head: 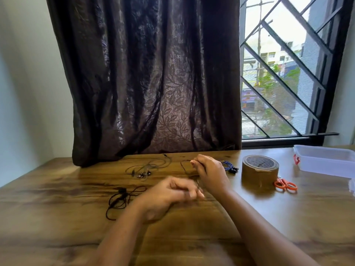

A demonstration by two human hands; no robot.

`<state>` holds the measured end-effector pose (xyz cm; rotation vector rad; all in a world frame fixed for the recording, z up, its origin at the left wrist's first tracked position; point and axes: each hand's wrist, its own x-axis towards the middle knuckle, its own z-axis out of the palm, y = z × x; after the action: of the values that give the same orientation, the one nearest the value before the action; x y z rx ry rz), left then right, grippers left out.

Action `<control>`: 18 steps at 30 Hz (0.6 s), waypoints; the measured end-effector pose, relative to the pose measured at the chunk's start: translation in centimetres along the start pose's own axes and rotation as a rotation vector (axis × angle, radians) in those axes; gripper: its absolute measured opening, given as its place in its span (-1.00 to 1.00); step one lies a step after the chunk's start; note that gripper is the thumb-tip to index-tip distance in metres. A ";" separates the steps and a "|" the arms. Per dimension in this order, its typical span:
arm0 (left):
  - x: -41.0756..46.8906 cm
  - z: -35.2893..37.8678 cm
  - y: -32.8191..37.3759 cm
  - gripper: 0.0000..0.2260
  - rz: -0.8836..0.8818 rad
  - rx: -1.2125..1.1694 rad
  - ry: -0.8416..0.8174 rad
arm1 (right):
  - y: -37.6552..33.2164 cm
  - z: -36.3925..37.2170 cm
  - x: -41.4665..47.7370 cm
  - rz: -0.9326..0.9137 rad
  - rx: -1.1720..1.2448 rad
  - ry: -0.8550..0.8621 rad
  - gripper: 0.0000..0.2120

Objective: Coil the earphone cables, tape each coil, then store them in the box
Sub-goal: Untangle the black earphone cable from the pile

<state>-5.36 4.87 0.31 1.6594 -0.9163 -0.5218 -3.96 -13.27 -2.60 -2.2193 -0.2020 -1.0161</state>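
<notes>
clear plastic box [324, 160] at the far right corner of the table [57, 189], red latch [296, 159] on its left end. walls cloudy; cannot tell what is in it. second clear plastic piece [352, 186] cut off by the right edge, just in front of the box.

right hand [209, 171] mid-table toward the far edge, fingers curled, fingertips pinching a thin black cable [184, 167]. a loop of the cable stands out left of the knuckles and drops to the wood. left hand [172, 194] just nearer than the right, fingers curled close by the right wrist, motion-blurred; cannot tell whether it grips the cable.

blue earphones [229, 167] bundled just behind the right hand, between it and the brown tape roll [259, 169]. roll lies flat, right of the hands. orange-handled scissors [286, 185] just beside the roll's near right side.

grey earphones [148, 167] in a loose tangle left of the right hand, near the far edge under the dark curtain [144, 73]. black earphones [123, 198] loose, just left of the left wrist.
</notes>
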 end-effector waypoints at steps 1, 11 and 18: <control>0.0 0.4 -0.3 -0.84 -0.041 0.039 -0.088 | -0.1 0.0 0.0 0.040 0.066 0.018 -0.83; 0.9 -1.4 -2.3 -0.55 0.253 0.712 0.613 | -2.5 -0.7 0.3 0.351 0.896 -0.291 -0.85; 1.4 -1.1 -2.8 -0.93 0.259 0.713 0.541 | -3.2 -1.7 0.4 0.473 1.043 -0.435 -0.82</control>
<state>-2.85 4.73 -1.90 2.1098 -0.9320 0.4799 -5.98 -11.96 0.08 -1.3644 -0.2921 -0.0696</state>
